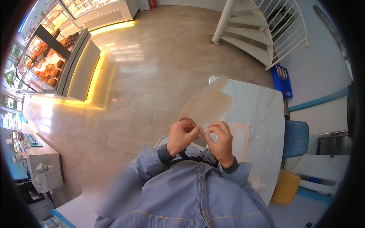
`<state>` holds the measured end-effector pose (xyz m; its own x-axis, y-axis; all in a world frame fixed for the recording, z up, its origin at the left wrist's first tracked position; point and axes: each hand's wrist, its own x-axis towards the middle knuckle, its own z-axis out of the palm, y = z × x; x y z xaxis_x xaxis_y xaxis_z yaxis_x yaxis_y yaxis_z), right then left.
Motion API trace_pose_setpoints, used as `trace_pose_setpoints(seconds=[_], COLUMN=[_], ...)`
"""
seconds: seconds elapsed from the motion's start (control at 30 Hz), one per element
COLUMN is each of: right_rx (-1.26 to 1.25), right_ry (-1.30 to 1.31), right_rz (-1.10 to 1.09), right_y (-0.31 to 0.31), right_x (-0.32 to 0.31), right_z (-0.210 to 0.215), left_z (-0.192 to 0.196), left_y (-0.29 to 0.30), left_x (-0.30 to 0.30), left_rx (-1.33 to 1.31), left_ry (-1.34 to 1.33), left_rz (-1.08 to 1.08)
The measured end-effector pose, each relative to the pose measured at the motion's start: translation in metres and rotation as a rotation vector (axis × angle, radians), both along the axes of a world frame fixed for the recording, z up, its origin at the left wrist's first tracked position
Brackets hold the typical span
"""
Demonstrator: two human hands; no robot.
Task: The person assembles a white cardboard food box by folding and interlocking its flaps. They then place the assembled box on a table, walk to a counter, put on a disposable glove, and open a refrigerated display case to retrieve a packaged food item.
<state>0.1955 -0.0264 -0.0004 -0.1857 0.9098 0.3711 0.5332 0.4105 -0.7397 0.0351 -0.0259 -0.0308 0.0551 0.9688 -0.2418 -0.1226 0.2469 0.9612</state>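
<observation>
Both my hands are raised in front of my body at the left edge of a white marbled table (262, 114). My left hand (181, 136) is closed in a pinch, thumb against fingertips. My right hand (222, 142) pinches too, its fingertips close to those of the left. Whatever lies between the fingertips is pale and too small to make out. Just beyond them a thin brown sheet (209, 100), like paper, reaches past the table's edge; whether the fingers grip it I cannot tell. Beside my right hand lies a flat beige card piece (245, 133) with a white panel.
A blue chair (296, 138) and a yellow chair (285, 186) stand right of the table. A blue crate (282, 80) sits beyond it, near a white spiral staircase (247, 34). Far left is a lit bakery display case (76, 64); a counter (45, 163) stands nearer.
</observation>
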Motion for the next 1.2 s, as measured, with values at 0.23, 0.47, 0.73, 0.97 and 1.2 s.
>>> trace_pose_setpoints(seconds=[0.23, 0.47, 0.73, 0.97, 1.2], right_rx=[-0.131, -0.175, -0.380, -0.324, -0.340], right_ry=[-0.098, -0.194, 0.111, 0.167, 0.261], right_rz=[0.183, 0.240, 0.046, 0.055, 0.087], right_y=[0.008, 0.013, 0.013, 0.013, 0.009], right_x=[0.010, 0.013, 0.008, 0.017, 0.021], right_z=[0.003, -0.006, -0.003, -0.005, -0.005], left_z=[0.001, -0.004, 0.001, 0.002, 0.005], left_y=[0.000, -0.006, 0.003, 0.007, 0.008], left_x=[-0.003, 0.002, -0.006, -0.011, -0.013], left_rx=[0.127, 0.204, 0.297, 0.357, 0.117], left_ry=[0.140, 0.235, 0.223, 0.183, 0.047], left_rz=[-0.138, -0.155, -0.171, -0.261, -0.235])
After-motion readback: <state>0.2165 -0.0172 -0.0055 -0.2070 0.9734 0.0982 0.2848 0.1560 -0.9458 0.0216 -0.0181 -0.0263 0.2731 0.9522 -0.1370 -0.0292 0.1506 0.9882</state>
